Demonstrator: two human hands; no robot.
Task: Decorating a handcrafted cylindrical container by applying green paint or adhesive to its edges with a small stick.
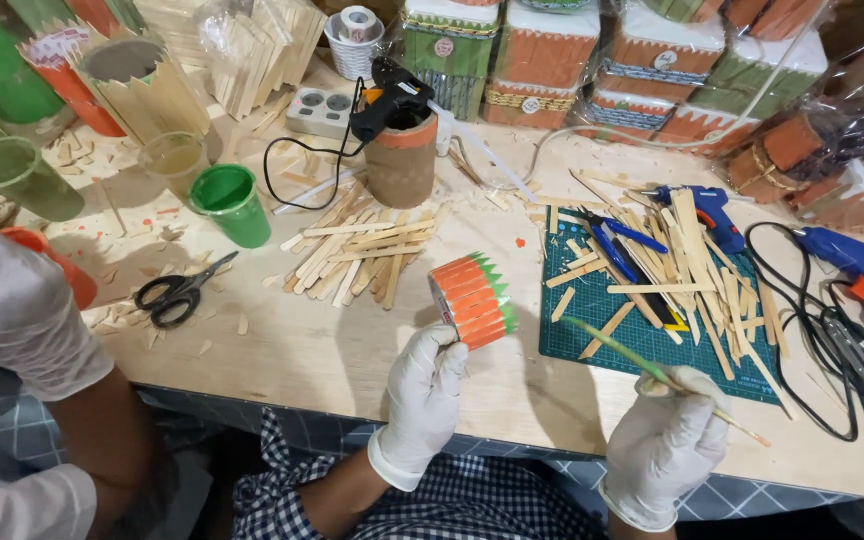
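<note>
Left hand [422, 385] and right hand [664, 445], each in a white disposable glove rolled at the wrist, above a blue-and-white checked garment [472, 505]

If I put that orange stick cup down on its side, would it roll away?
Probably a little. The orange stick cup in the left hand looks round, so it could roll, though its flat sticks make a bumpy wall that may stop it soon. It seems light, since fingertips alone hold it up. The pointed green tips look thin, so maybe snappable.

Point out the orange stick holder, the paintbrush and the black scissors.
orange stick holder [472, 302], head view, on its orange side.
paintbrush [612, 345], head view, on its green handle.
black scissors [180, 292], head view, near the pivot.
</note>
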